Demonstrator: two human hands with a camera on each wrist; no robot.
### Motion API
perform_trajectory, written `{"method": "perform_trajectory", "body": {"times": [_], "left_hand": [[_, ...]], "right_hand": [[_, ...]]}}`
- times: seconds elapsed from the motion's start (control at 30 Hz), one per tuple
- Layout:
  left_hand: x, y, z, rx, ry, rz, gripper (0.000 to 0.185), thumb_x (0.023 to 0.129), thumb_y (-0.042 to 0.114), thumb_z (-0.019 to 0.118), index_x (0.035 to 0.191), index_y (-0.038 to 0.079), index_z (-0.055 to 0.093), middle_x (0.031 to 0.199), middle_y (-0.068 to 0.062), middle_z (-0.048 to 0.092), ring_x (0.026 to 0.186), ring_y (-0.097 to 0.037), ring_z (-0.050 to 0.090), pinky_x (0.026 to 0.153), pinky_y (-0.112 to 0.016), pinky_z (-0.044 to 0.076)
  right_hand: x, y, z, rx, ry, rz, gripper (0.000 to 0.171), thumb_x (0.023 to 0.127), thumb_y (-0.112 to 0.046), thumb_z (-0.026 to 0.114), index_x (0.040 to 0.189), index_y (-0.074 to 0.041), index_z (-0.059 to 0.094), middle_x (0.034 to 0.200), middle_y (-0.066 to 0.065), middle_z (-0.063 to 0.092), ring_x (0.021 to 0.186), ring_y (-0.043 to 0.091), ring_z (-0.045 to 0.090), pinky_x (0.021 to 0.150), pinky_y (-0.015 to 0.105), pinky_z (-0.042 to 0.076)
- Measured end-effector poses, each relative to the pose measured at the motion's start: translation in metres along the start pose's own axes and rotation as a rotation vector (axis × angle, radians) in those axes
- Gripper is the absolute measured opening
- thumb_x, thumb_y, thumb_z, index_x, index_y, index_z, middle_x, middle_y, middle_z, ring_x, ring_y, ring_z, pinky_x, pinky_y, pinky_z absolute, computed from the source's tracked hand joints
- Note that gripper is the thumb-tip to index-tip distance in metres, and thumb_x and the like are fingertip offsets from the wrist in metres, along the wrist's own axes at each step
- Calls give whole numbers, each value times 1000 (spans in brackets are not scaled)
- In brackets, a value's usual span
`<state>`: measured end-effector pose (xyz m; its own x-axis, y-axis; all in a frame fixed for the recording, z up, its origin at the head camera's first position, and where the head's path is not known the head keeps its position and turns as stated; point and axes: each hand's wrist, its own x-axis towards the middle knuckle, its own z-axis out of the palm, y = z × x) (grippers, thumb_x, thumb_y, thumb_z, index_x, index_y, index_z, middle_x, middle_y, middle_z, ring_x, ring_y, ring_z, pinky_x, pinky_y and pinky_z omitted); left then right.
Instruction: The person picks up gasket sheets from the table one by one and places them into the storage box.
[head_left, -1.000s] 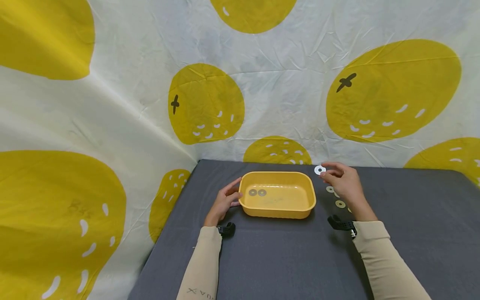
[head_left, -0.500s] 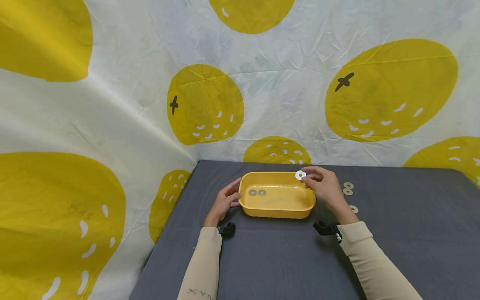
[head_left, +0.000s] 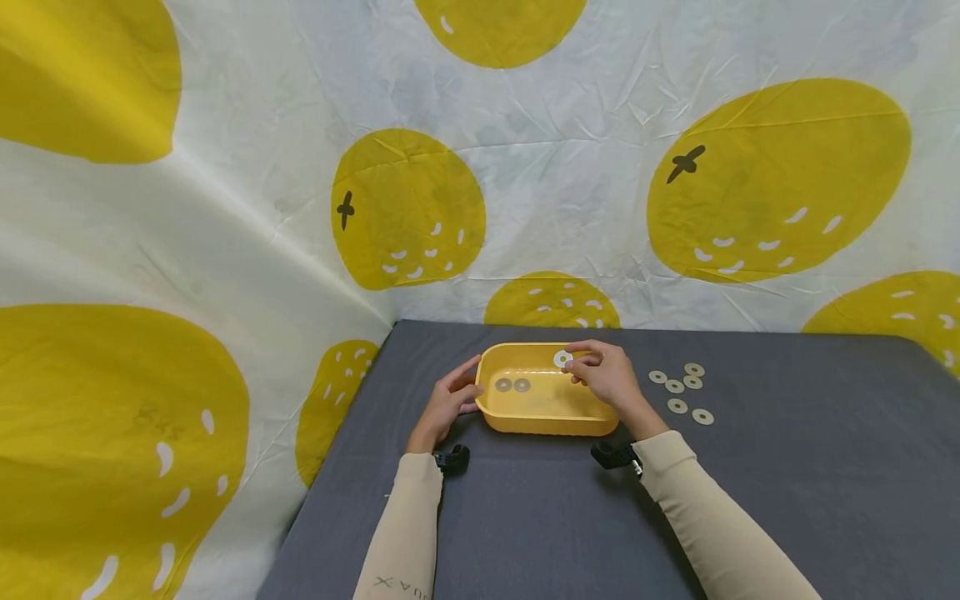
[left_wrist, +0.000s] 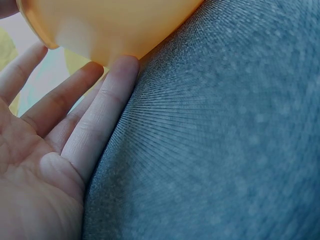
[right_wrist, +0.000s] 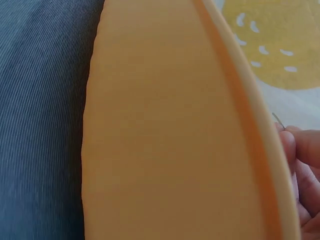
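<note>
A flat ring-shaped metal washer is pinched between the thumb and index finger of my right hand, above the yellow plastic tray. In the right wrist view the tray's side wall hides most of this hand, and only the washer's thin edge shows. My left hand holds the tray's left end, thumb at the rim. In the left wrist view its extended fingers reach the outer wall. Two washers lie side by side inside the tray, toward its left end.
Several more washers lie loose on the dark grey cloth, right of the tray. Behind the table hangs a white curtain with yellow fruit prints, which also runs along the left side.
My right hand has carried its washer leftward, from beside the tray to over it, uncovering the loose washers on the cloth. The left hand and the tray stay in place.
</note>
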<state>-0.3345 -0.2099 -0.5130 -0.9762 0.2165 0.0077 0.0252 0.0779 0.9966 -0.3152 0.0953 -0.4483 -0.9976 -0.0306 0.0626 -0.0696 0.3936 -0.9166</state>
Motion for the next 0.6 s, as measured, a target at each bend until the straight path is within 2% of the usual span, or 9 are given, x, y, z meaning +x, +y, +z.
{"method": "perform_trajectory", "body": {"times": [0.27,0.6], "left_hand": [[1,-1,-1,-4,-12,5,61,97,15,67,153,32,49,147,-14,59,129,-33,62,92,-39,61],[0,2,-1,-6,-12,0,61,97,15,66,153,32,50,146,-13,59,128,-31,63,91,-38,62]], "right_hand": [[15,-1,21,41,-17,54,33,97,-13,69,130,-6,68,102,17,79,92,40,72,82,46,61],[23,0,39,31,-32,97,32,95,-8,70,126,-1,69,100,19,79,89,40,73,68,36,58]]}}
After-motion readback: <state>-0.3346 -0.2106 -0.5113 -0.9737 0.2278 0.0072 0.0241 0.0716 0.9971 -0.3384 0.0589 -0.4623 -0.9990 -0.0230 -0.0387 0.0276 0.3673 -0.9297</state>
